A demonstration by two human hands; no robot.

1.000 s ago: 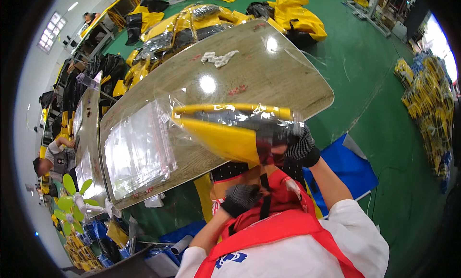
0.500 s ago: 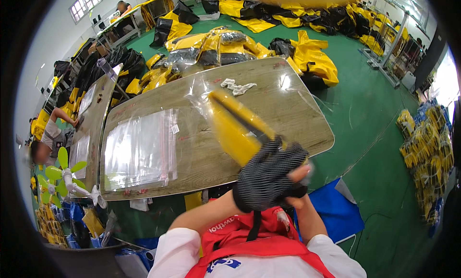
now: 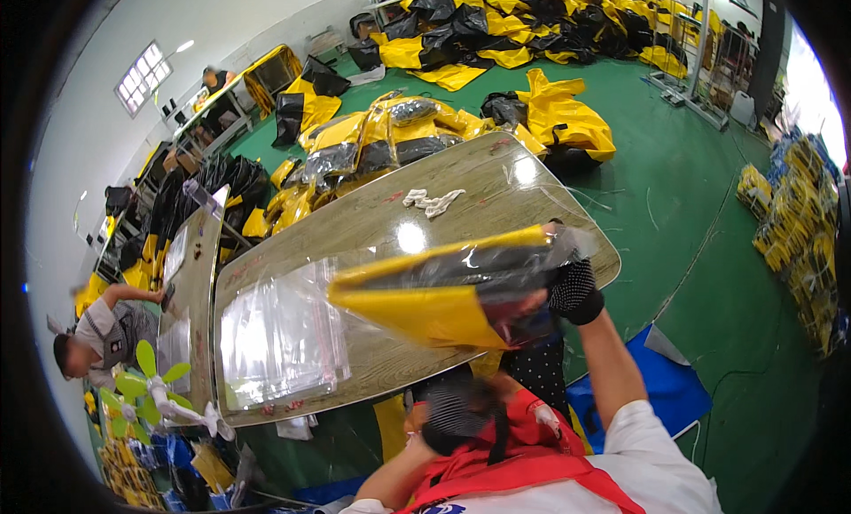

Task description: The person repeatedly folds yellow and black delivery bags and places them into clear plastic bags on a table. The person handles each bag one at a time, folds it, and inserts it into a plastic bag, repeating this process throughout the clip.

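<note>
A folded yellow and black bag (image 3: 425, 306) in a clear plastic sleeve is held up over the near right part of the table, its closed end toward the left. At its right end, my right hand (image 3: 574, 288) grips it, wearing a dark half-finger glove. Some of those fingers are hidden behind the plastic. My left hand (image 3: 456, 412), gloved likewise, is low in front of my red apron, apart from the bag. Motion smears its fingers. Flat clear plastic sleeves (image 3: 279, 337) lie in a stack on the wood-grain table (image 3: 355, 221), left of the bag.
White crumpled gloves or cloth (image 3: 433, 202) lie at the table's far side. Beyond are piled yellow and black bags (image 3: 390, 133). A green-bladed fan (image 3: 146, 394) stands at the near left. Another person (image 3: 97, 337) works at the left table. Blue sheeting (image 3: 638, 385) lies at right.
The wrapped bag has swung from a slant to nearly level, its right end now in my right hand. My left hand has come away from it, down toward the apron. The view has shifted.
</note>
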